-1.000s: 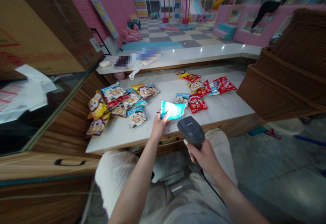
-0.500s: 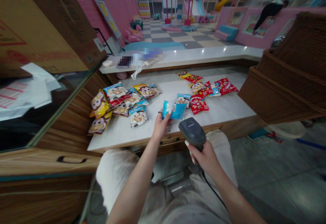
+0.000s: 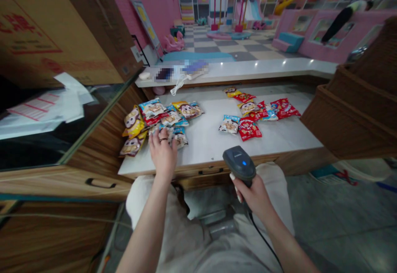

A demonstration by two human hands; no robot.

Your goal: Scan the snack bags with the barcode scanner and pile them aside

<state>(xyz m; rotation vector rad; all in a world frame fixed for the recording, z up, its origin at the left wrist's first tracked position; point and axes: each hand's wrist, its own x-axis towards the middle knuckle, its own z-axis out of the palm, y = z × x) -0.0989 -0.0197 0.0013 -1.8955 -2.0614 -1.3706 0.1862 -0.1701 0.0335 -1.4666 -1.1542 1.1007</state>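
My left hand (image 3: 163, 153) lies over the near side of the left pile of snack packets, fingers apart and pointing down onto them. Under its fingertips is a pale packet, mostly hidden; a blue-and-white snack packet (image 3: 181, 136) shows beside the fingers. Yellow-and-brown packets (image 3: 133, 122) lie left of the hand. My right hand (image 3: 252, 192) is wrapped around the handle of a dark grey barcode scanner (image 3: 238, 161), held above my lap at the counter's front edge. A blue light glows on the scanner's top. Its cable hangs toward me.
Right of centre on the white counter (image 3: 204, 140) lies another group: a blue-and-white packet (image 3: 229, 124), red packets (image 3: 249, 128) and yellow ones. A wicker basket (image 3: 356, 103) stands at right, a cardboard box (image 3: 93, 29) at left. A person (image 3: 344, 18) leans over a pink wall behind.
My left hand has moved left from the counter's middle to the left pile, and the blue packet it held is no longer visible in it. The scanner's blue light has come on.
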